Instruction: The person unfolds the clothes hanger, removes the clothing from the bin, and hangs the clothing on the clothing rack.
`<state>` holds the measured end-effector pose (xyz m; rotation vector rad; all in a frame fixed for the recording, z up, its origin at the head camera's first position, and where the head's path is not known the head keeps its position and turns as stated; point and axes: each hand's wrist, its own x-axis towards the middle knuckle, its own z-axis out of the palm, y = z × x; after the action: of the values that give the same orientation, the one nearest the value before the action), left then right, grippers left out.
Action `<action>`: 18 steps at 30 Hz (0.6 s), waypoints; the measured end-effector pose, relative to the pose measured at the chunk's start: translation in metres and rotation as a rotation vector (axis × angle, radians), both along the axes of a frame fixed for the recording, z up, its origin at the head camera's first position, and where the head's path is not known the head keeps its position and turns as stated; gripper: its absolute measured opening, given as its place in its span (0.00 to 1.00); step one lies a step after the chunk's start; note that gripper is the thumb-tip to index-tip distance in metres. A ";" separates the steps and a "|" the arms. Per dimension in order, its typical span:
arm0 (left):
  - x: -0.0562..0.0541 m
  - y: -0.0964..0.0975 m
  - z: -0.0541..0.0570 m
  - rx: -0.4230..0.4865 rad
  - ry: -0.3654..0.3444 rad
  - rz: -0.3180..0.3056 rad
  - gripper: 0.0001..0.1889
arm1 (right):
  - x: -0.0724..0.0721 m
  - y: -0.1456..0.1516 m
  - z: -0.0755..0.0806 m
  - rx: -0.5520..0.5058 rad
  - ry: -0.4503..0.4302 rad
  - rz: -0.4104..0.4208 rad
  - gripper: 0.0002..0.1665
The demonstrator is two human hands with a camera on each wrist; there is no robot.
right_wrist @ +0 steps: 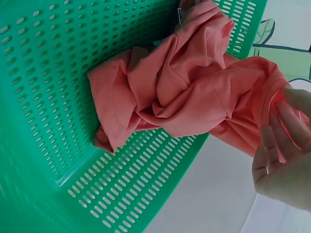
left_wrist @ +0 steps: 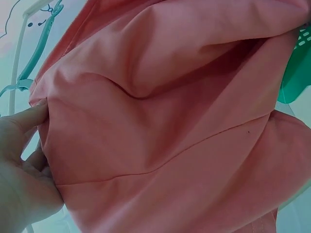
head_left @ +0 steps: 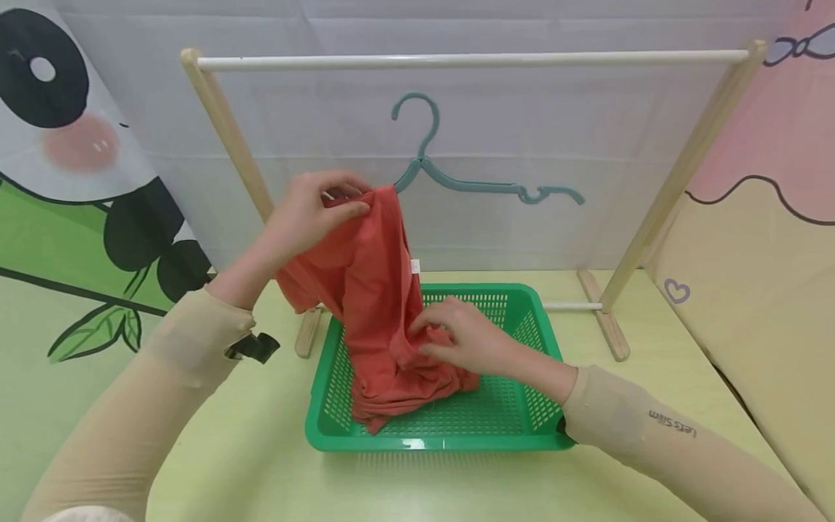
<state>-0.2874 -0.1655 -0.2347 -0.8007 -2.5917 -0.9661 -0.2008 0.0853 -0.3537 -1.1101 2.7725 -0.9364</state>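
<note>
My left hand pinches the shoulder area of a red T-shirt and holds it up. A teal clothes hanger has one arm going into the shirt there; its other arm and hook are bare. The hook sits below the rack's bar, apart from it. My right hand grips an edge of the shirt lower down, fingers inside the fold and thumb outside in the right wrist view. A small white label shows at the shirt's edge. The shirt's lower part lies bunched in the green basket.
Behind the basket stands a rack with a white bar and wooden posts. Its feet rest on the pale yellow table. Printed cloth walls surround the area.
</note>
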 end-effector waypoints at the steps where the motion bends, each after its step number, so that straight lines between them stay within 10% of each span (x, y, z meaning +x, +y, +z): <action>1: 0.000 -0.001 0.000 0.002 -0.002 0.005 0.12 | 0.000 0.001 0.000 0.007 0.006 0.011 0.14; 18: -0.002 -0.023 -0.002 0.014 -0.008 0.083 0.14 | 0.001 0.015 0.006 0.062 -0.025 0.065 0.12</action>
<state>-0.2890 -0.1883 -0.2369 -0.6808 -2.5996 -0.9640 -0.1997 0.1006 -0.3482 -1.1624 2.7080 -0.8465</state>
